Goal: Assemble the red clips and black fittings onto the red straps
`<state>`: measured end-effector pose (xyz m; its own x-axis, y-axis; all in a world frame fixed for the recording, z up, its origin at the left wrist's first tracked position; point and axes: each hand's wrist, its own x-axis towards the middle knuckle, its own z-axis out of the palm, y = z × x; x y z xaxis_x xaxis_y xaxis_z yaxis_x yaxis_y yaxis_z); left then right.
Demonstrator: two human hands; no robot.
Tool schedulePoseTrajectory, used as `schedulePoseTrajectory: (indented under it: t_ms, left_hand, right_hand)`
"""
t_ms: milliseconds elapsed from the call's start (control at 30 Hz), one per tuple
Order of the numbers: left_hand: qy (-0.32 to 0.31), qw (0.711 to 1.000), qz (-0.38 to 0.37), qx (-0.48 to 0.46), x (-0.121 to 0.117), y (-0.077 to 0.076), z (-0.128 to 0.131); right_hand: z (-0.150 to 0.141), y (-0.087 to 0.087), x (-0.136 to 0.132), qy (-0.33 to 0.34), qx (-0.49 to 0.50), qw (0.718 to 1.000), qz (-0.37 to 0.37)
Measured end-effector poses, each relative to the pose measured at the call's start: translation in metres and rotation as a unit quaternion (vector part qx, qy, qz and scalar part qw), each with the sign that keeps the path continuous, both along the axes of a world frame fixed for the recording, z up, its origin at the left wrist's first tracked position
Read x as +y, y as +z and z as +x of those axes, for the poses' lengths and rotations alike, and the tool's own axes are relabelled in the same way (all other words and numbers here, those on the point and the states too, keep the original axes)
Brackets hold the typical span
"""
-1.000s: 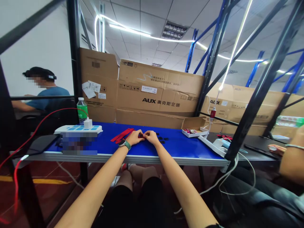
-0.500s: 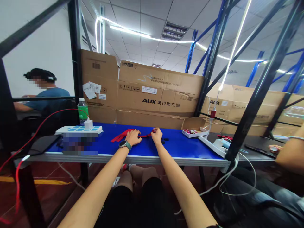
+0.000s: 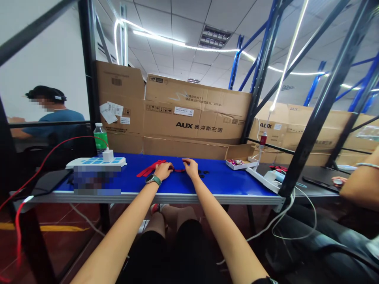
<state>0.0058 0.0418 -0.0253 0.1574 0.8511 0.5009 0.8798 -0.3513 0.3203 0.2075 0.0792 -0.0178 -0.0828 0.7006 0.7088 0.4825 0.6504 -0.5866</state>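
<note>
Red webbing straps (image 3: 150, 169) lie in a fanned bundle on the blue tabletop, just left of my left hand. My left hand (image 3: 163, 171), with a watch on its wrist, is closed with curled fingers on one red strap (image 3: 179, 170) that runs across toward the right. My right hand (image 3: 191, 167) is pinched at the strap's other end, with a dark red bit showing at its fingertips; the exact grip is small and partly hidden. Close to the right of that hand are small black plastic pieces (image 3: 206, 172), which look like buckles.
A white power strip (image 3: 71, 163) with a plugged-in charger (image 3: 108, 156) and a green-labelled bottle (image 3: 100, 139) stand left. A small open box (image 3: 237, 166) of little items sits right, near another power strip (image 3: 263, 180). Cardboard (image 3: 195, 114) walls the back. People sit on both sides.
My right hand has shifted slightly left and its fingertips have lifted a little away from the table. My left hand stays on the strap. The view has turned slightly.
</note>
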Motion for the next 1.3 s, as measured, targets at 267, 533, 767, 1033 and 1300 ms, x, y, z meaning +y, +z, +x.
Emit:
schedulePoseTrajectory:
  t_ms: [267, 533, 767, 1033, 1300]
  left_hand:
    - [-0.067, 0.989, 0.084, -0.101, 0.012, 0.001, 0.0]
    - [-0.069, 0.975, 0.124, -0.174, 0.004, 0.008, 0.004]
    - [-0.137, 0.971, 0.119, -0.156, 0.0, 0.011, 0.007]
    - [-0.145, 0.971, 0.136, -0.135, -0.003, 0.013, 0.006]
    - [-0.144, 0.984, 0.102, -0.003, -0.013, 0.019, 0.009]
  right_hand:
    - [-0.013, -0.005, -0.002, 0.056, -0.063, 0.996, -0.013]
    - [-0.014, 0.005, -0.015, 0.095, -0.069, 0.993, 0.022]
    - [-0.014, 0.004, -0.015, 0.056, -0.106, 0.992, 0.042]
    - [-0.014, 0.004, -0.014, 0.021, -0.127, 0.991, 0.024]
    - [-0.017, -0.001, -0.014, -0.016, -0.202, 0.979, 0.011]
